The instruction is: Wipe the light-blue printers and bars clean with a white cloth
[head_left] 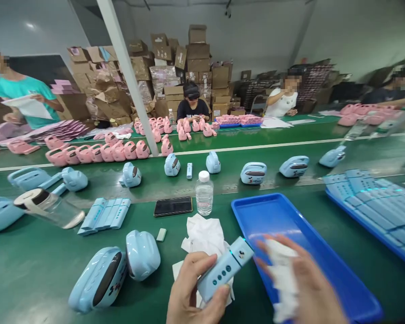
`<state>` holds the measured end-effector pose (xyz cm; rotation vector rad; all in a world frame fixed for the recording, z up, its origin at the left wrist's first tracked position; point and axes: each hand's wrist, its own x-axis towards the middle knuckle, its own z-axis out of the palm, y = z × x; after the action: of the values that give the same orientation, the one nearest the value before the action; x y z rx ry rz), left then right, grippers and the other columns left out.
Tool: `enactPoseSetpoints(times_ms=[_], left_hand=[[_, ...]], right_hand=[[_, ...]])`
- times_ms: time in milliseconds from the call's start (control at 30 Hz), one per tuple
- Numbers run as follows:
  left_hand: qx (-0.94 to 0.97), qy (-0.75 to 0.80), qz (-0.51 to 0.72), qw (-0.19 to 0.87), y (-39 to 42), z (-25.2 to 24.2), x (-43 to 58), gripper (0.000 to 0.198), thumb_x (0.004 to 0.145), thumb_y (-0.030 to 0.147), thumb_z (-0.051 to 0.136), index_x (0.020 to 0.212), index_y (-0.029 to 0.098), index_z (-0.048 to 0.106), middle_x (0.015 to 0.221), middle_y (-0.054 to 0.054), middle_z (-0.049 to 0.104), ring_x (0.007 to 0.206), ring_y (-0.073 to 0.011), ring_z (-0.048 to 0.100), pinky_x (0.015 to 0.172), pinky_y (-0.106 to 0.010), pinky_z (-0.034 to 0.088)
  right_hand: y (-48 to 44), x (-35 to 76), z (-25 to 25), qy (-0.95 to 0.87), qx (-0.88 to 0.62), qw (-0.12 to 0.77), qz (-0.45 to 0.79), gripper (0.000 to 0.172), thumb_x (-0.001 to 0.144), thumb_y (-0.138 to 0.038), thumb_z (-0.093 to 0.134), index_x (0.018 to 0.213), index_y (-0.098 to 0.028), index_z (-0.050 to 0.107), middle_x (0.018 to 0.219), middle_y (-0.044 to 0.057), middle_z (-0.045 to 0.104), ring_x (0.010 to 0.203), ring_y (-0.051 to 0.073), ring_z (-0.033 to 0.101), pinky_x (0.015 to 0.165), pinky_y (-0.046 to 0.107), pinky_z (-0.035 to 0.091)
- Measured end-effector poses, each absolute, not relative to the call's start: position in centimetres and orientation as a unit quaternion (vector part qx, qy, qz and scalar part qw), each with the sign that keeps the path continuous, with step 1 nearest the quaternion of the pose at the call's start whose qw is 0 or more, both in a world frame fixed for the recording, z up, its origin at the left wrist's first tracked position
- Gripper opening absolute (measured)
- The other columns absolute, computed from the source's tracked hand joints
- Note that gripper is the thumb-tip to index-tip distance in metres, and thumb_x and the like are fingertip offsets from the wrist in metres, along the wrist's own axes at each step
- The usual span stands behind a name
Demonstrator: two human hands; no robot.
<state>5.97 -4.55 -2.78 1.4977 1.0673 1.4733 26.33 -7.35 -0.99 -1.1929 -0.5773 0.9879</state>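
Observation:
My left hand (pixel 197 288) is closed around a light-blue stick-shaped device (pixel 222 270) with several round buttons, a cartoon print and a thin glowing band near its far end. A crumpled white tissue (pixel 283 279) is in my right hand (pixel 307 274), which is smeared by motion over the blue tray. More white tissues (pixel 205 234) lie on the table beyond and under my left hand. To the left sit two glossy light-blue handled speaker-like units (pixel 103 279) (pixel 142 254), close together. A small pale green block (pixel 161 235) rests behind them.
An empty-looking blue tray (pixel 273 216) lies at right; a second tray (pixel 344 202) holds many blue sticks. A water bottle (pixel 204 193), phone (pixel 173 206), clear jug (pixel 50 209) and stacked blue sticks (pixel 104 215) stand around. Blue units (pixel 253 173) line the belt; co-workers sit beyond.

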Motion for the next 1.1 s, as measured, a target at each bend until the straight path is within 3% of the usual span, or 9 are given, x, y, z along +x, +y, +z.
enactPoseSetpoints(times_ms=[67, 167, 233, 367, 467, 633, 800, 900, 1100], left_hand=[[0.617, 0.392, 0.593, 0.337, -4.8, -2.9, 7.6, 0.024, 0.089, 0.025, 0.075, 0.112, 0.03, 0.076, 0.106, -0.007, 0.067, 0.095, -0.0246, 0.069, 0.077, -0.032, 0.058], [0.582, 0.383, 0.611, 0.375, -5.1, -3.1, 9.1, 0.017, 0.091, 0.034, 0.072, 0.107, 0.027, 0.072, 0.11, -0.011, 0.066, 0.11, -0.0296, 0.07, 0.085, -0.037, 0.06], [0.509, 0.389, 0.612, 0.463, -5.3, -3.0, 9.4, 0.031, 0.086, 0.049, 0.078, 0.105, 0.025, 0.07, 0.113, -0.013, 0.066, 0.116, -0.0325, 0.069, 0.084, -0.036, 0.061], [0.386, 0.403, 0.542, 0.628, -5.1, -2.0, 9.1, 0.054, 0.073, 0.058, 0.09, 0.106, 0.022, 0.067, 0.1, -0.01, 0.076, 0.078, -0.0194, 0.069, 0.065, -0.027, 0.055], [0.375, 0.41, 0.493, 0.669, -4.3, -1.1, 8.6, 0.055, 0.071, 0.054, 0.092, 0.105, 0.021, 0.064, 0.088, -0.008, 0.078, 0.071, -0.0175, 0.067, 0.063, -0.027, 0.052], [0.446, 0.448, 0.484, 0.605, -3.5, -0.8, 8.3, 0.04, 0.078, 0.04, 0.083, 0.108, 0.024, 0.062, 0.092, -0.005, 0.076, 0.078, -0.02, 0.069, 0.067, -0.028, 0.056], [0.562, 0.43, 0.58, 0.403, -3.9, -2.1, 8.5, 0.033, 0.086, 0.025, 0.072, 0.119, 0.029, 0.067, 0.131, -0.006, 0.071, 0.117, -0.0254, 0.069, 0.093, -0.033, 0.058], [0.557, 0.455, 0.585, 0.374, -3.9, -3.1, 8.4, 0.042, 0.087, 0.027, 0.074, 0.127, 0.029, 0.061, 0.126, -0.007, 0.074, 0.108, -0.0239, 0.073, 0.089, -0.032, 0.059], [0.604, 0.392, 0.625, 0.301, -3.0, -3.3, 7.4, 0.03, 0.089, 0.023, 0.071, 0.118, 0.028, 0.065, 0.117, -0.008, 0.072, 0.111, -0.0258, 0.072, 0.088, -0.032, 0.06]], right_hand=[[-5.7, 21.1, 0.8, -0.266, -0.522, 0.673, 0.452, 0.075, 0.07, -0.059, 0.094, 0.131, -0.028, 0.063, 0.119, 0.01, 0.079, 0.105, 0.03, 0.077, 0.084, 0.037, 0.066], [-3.2, 17.5, 2.6, -0.28, -0.538, 0.688, 0.399, 0.05, 0.075, -0.059, 0.091, 0.105, -0.025, 0.068, 0.081, 0.001, 0.077, 0.067, 0.018, 0.073, 0.063, 0.024, 0.06], [-2.0, 18.0, 2.7, -0.299, -0.535, 0.679, 0.404, 0.051, 0.079, -0.069, 0.083, 0.09, -0.021, 0.072, 0.066, 0.001, 0.072, 0.053, 0.015, 0.067, 0.051, 0.022, 0.054], [-0.4, 20.4, 1.6, -0.264, -0.513, 0.659, 0.483, 0.067, 0.083, -0.086, 0.064, 0.086, -0.019, 0.073, 0.061, 0.004, 0.073, 0.045, 0.02, 0.066, 0.04, 0.026, 0.051], [-0.1, 20.4, 1.1, -0.23, -0.503, 0.654, 0.516, 0.068, 0.088, -0.084, 0.059, 0.1, -0.02, 0.074, 0.078, 0.007, 0.079, 0.061, 0.023, 0.074, 0.049, 0.029, 0.059], [-0.7, 19.1, 0.8, -0.209, -0.418, 0.666, 0.582, 0.061, 0.092, -0.075, 0.065, 0.123, -0.023, 0.07, 0.124, 0.011, 0.079, 0.111, 0.027, 0.075, 0.09, 0.035, 0.064], [-1.1, 18.8, 0.7, -0.239, -0.377, 0.671, 0.592, 0.046, 0.094, -0.063, 0.073, 0.117, -0.024, 0.074, 0.124, 0.011, 0.079, 0.116, 0.027, 0.074, 0.098, 0.036, 0.061], [-1.3, 19.1, 0.8, -0.201, -0.375, 0.677, 0.601, 0.049, 0.094, -0.067, 0.069, 0.116, -0.024, 0.076, 0.129, 0.011, 0.077, 0.119, 0.031, 0.073, 0.099, 0.04, 0.062], [-1.6, 19.6, 0.5, -0.166, -0.324, 0.669, 0.648, 0.054, 0.095, -0.067, 0.067, 0.122, -0.022, 0.077, 0.124, 0.014, 0.079, 0.122, 0.034, 0.072, 0.106, 0.049, 0.058]])
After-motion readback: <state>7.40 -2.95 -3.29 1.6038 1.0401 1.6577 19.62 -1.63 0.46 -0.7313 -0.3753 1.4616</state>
